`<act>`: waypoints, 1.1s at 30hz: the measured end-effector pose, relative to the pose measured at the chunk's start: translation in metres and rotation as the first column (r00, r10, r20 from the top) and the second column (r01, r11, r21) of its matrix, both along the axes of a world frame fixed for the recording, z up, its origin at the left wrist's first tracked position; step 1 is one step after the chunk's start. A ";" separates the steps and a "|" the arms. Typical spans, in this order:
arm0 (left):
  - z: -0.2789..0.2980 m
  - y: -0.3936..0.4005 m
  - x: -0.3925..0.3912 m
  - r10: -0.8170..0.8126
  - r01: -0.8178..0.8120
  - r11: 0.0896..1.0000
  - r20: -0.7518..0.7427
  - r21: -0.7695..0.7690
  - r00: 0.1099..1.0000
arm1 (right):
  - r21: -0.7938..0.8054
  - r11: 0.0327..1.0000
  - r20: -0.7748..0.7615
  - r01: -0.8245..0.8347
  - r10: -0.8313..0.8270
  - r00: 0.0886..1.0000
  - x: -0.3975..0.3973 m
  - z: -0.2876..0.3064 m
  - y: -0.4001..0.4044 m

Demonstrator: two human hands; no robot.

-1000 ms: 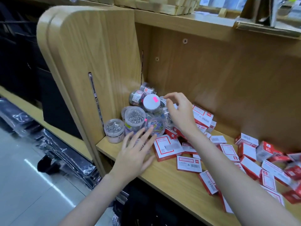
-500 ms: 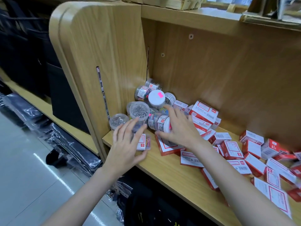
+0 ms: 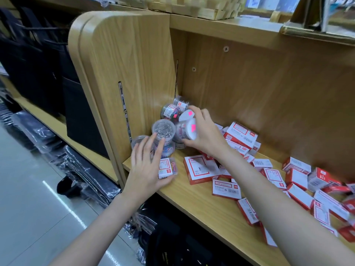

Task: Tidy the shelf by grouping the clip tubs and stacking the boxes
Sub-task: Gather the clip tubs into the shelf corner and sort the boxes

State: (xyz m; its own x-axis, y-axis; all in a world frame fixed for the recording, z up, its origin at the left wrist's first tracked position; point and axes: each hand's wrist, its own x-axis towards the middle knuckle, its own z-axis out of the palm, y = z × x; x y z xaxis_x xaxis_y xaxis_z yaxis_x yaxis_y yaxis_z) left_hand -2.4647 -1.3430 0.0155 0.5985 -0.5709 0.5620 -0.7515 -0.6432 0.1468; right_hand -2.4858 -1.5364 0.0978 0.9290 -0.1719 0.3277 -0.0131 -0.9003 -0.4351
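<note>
Several clear round clip tubs are piled in the shelf's left corner. My right hand [image 3: 206,134] grips a tub with a white lid and pink sticker [image 3: 185,131], lying on its side against the pile. A tub of silver pins [image 3: 163,130] stands on another tub at the front. My left hand [image 3: 147,167] has straight fingers touching those front tubs, its palm by a small clear box of coloured clips [image 3: 167,167]. Red and white boxes [image 3: 240,135] lie scattered over the wooden shelf [image 3: 201,206] to the right.
The rounded wooden side panel [image 3: 123,64] closes the shelf on the left. A larger flat red and white box [image 3: 199,168] lies near the front. Black bags in plastic wrap [image 3: 80,169] sit on the lower shelf and floor at left.
My right hand has lifted the white-lidded tub up against the pile in the corner. My left hand stays at the front tubs. The camera has shifted left.
</note>
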 end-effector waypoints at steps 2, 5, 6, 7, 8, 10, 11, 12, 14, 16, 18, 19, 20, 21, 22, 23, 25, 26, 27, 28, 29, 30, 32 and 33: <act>0.001 0.000 0.000 0.009 -0.009 1.000 -0.010 0.003 1.000 | -0.038 0.999 0.002 -0.022 0.022 1.000 0.010 0.009 0.001; 0.002 0.001 0.001 0.012 -0.012 1.000 -0.009 0.004 1.000 | -0.047 0.999 -0.020 -0.020 0.019 1.000 0.025 0.016 0.001; 0.002 0.002 0.001 0.010 -0.010 1.000 -0.007 -0.002 1.000 | -0.045 0.999 -0.047 -0.024 0.022 0.999 0.029 0.016 -0.001; 0.003 0.002 0.002 0.009 -0.009 1.000 -0.002 -0.010 1.000 | -0.037 0.999 -0.069 -0.033 0.030 0.997 0.032 0.016 -0.004; 0.002 0.002 0.002 0.010 -0.010 1.000 0.003 -0.011 1.000 | -0.017 0.999 -0.076 -0.040 0.039 0.996 0.033 0.015 -0.007; 0.002 0.002 0.003 0.012 -0.012 1.000 0.001 -0.003 1.000 | 0.072 0.997 -0.043 -0.041 0.044 0.998 0.031 0.014 -0.014; 0.001 0.003 0.003 0.015 -0.015 1.000 -0.005 -0.001 1.000 | 0.117 0.992 -0.022 -0.043 0.046 0.999 0.029 0.014 -0.017; 0.001 0.003 0.003 0.019 -0.019 1.000 -0.009 0.004 1.000 | 0.141 0.989 -0.018 -0.052 0.055 0.998 0.027 0.016 -0.019; 0.000 0.003 0.002 0.025 -0.024 1.000 -0.005 0.014 1.000 | 0.109 0.990 -0.065 -0.089 0.096 0.993 0.025 0.017 -0.019; -0.002 0.003 0.000 0.035 -0.035 0.999 0.002 0.016 0.999 | 0.036 0.992 -0.108 -0.121 0.124 0.986 0.026 0.015 -0.014; -0.003 0.004 -0.002 0.032 -0.032 0.999 0.012 0.040 0.999 | 0.003 0.993 -0.096 -0.117 0.117 0.988 0.024 0.011 -0.009; -0.004 0.004 -0.002 0.021 -0.023 0.998 0.020 0.059 1.000 | 0.001 0.994 -0.076 -0.113 0.113 0.991 0.022 0.009 -0.007; -0.005 0.005 -0.003 0.009 -0.011 0.997 0.028 0.079 1.000 | -0.001 0.994 -0.053 -0.112 0.111 0.992 0.018 0.007 -0.007; -0.006 0.005 -0.004 -0.004 0.001 0.995 0.034 0.098 0.999 | -0.003 0.995 -0.028 -0.104 0.104 0.994 0.012 0.005 -0.008; -0.007 0.005 -0.004 -0.022 0.017 0.994 0.040 0.111 0.999 | -0.002 0.996 -0.008 -0.086 0.086 0.996 0.005 0.002 -0.011; -0.007 0.005 -0.005 -0.044 0.039 0.993 0.045 0.110 0.998 | 0.000 0.998 0.002 -0.060 0.060 0.998 -0.004 0.000 -0.016; -0.005 0.002 -0.008 -0.107 0.103 0.992 0.058 0.074 0.993 | 0.002 1.000 0.001 0.001 -0.001 1.000 -0.024 -0.005 -0.028; -0.002 -0.001 -0.010 -0.145 0.142 0.989 0.065 0.048 0.987 | 0.003 0.999 0.000 0.036 -0.036 0.999 -0.035 -0.008 -0.034; 0.001 -0.004 -0.012 -0.181 0.180 0.983 0.066 0.022 0.981 | 0.003 0.997 -0.002 0.072 -0.072 0.997 -0.047 -0.010 -0.041; 0.003 -0.009 -0.014 -0.211 0.211 0.977 0.055 -0.002 0.976 | -0.003 0.995 -0.002 0.105 -0.105 0.995 -0.059 -0.011 -0.048; 0.005 -0.015 -0.016 -0.232 0.233 0.972 0.029 -0.020 0.972 | -0.007 0.991 -0.006 0.136 -0.136 0.991 -0.072 -0.012 -0.054; 0.007 -0.022 -0.018 -0.246 0.246 0.969 -0.004 -0.031 0.969 | -0.010 0.986 -0.013 0.169 -0.169 0.986 -0.084 -0.011 -0.059; 0.010 -0.035 -0.020 -0.277 0.275 0.961 -0.055 -0.033 0.959 | -0.007 0.972 -0.031 0.235 -0.236 0.971 -0.110 -0.010 -0.069; 0.010 -0.042 -0.021 -0.305 0.303 0.952 -0.068 -0.030 0.950 | 0.002 0.964 -0.040 0.264 -0.264 0.964 -0.124 -0.010 -0.075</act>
